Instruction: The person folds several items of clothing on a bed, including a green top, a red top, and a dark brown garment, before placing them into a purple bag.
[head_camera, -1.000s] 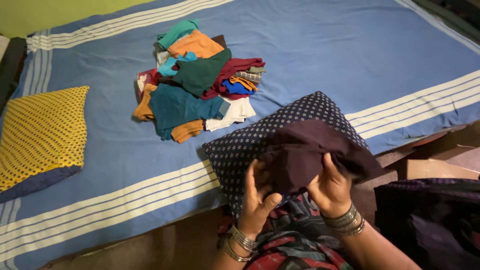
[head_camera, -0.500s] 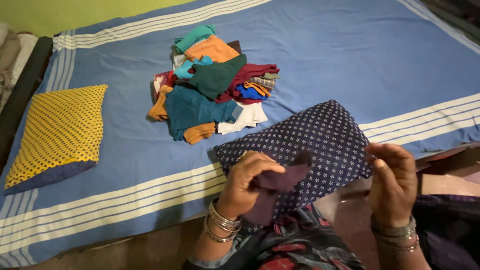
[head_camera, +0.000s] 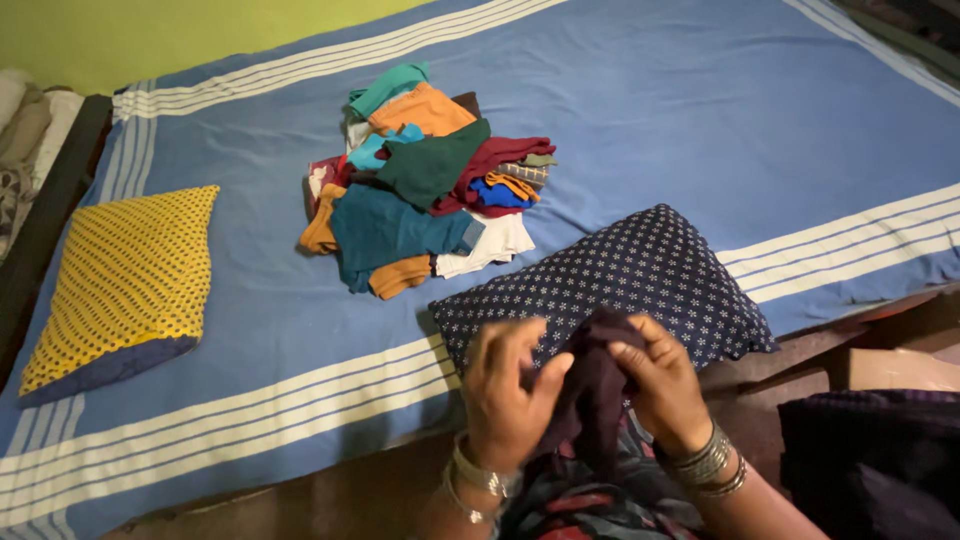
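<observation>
My left hand (head_camera: 505, 392) and my right hand (head_camera: 665, 385) both grip a small dark maroon cloth (head_camera: 592, 390), bunched between them over my lap. Silver bangles circle both wrists. Just beyond my hands lies a navy pillow with white dots (head_camera: 640, 270) at the near edge of the bed. A heap of several coloured garments (head_camera: 425, 180), teal, orange, maroon and white, sits farther back on the blue sheet.
The bed has a blue sheet with white stripes (head_camera: 700, 110). A yellow dotted pillow (head_camera: 125, 275) lies at the left. A cardboard box (head_camera: 885, 368) and dark fabric (head_camera: 870, 460) are at the right on the floor. A green wall (head_camera: 150, 35) is behind.
My right hand, free half a second ago, has come back to the maroon cloth. Both hands now bunch it together, closer to my lap.
</observation>
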